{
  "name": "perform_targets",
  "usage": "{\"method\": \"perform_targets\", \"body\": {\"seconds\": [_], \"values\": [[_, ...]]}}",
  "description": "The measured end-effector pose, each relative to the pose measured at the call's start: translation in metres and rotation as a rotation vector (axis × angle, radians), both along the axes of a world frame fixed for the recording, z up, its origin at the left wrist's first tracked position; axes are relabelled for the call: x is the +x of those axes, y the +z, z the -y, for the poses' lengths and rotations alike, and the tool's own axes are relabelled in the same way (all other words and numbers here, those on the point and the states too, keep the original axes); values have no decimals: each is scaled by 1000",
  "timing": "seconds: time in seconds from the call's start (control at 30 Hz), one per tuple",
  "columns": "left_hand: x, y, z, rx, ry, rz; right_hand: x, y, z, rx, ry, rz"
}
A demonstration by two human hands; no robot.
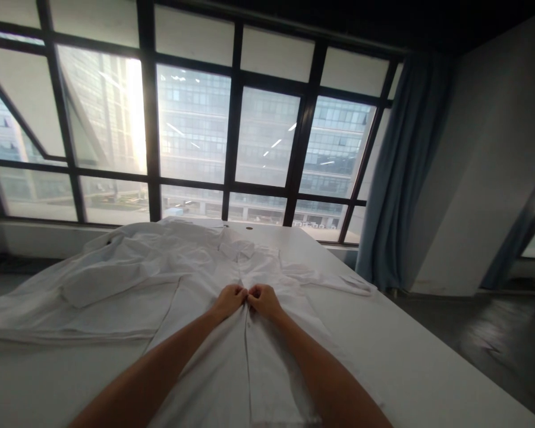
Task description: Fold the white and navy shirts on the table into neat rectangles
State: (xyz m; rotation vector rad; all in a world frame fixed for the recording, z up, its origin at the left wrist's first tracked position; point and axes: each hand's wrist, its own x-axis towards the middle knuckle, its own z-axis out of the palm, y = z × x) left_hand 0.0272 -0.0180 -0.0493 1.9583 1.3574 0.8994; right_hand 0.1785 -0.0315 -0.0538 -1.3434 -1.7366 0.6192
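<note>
White table (428,362) ran from the left edge of frame to the right, its near edge cut off at the bottom; bare surface sat at near left and along the right side, where the table's right edge dropped to dark floor (494,333). At left a spread of white cloth (93,285) lay loose, part folded over itself, its far side reaching toward the window (191,131). Centre: a white shirt (249,261) lay flat along the table, collar end at the far side, front placket running toward the viewer, one sleeve (334,279) stretched out right near the table edge. Left hand (229,297) was closed in a pinching grip on the shirt front at the placket; right hand (264,298) likewise, closed grip on the same fabric, knuckles touching the left. Fingertips were tucked under, so what exactly they pinched could not be told; buttons too small to make out. Both forearms cut off at bottom frame. Right: blue curtain (401,178) hung beside a white wall (485,166); far right blurred.
</note>
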Motion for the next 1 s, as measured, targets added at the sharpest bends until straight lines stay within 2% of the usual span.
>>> {"method": "perform_targets", "body": {"seconds": [0.17, 0.33, 0.4, 0.6, 0.77, 1.0], "values": [[-2, 4, 3, 28, 70, -68, -1, 2, 4, 79, -42, 112], [0, 0, -2, 60, 21, -169, -1, 1, 5, 144, -57, 162], [2, -2, -5, 82, 24, -180, -1, 1, 3, 107, -25, 110], [1, -3, -7, 115, -7, -184, 4, -1, -4, -135, 106, -129], [-3, -1, -1, 173, -32, -202, 5, -2, -7, -151, 92, -120], [-7, 17, 21, 235, 54, -502, 0, 6, -5, -296, 44, -143]]}}
